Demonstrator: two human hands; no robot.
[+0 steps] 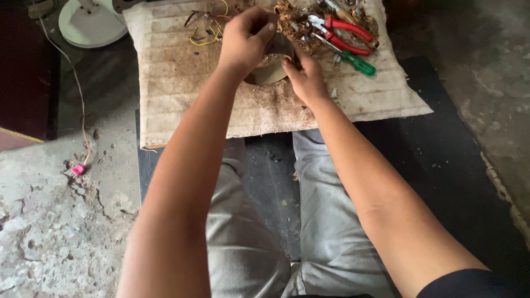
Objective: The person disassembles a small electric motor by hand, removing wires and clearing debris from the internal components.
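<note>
Both hands grip a round metal part (pixel 270 66) on the cloth (pixel 182 83); left hand (pixel 245 38) fingers curl over it, right hand (pixel 305 77) fingers press its side; red pliers (pixel 345 34) lie beside it; steady grip seems best.

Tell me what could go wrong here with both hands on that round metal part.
The round metal part sits between the left hand and right hand; a slip might nick fingers. The red-handled pliers and green screwdriver lie close by and could get knocked off the cardboard sheet.

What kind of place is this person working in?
Probably an informal floor-level repair workshop: red-handled pliers and a green-handled screwdriver lie on a dirty cardboard sheet over a cracked concrete floor, beside loose yellow wires.
</note>
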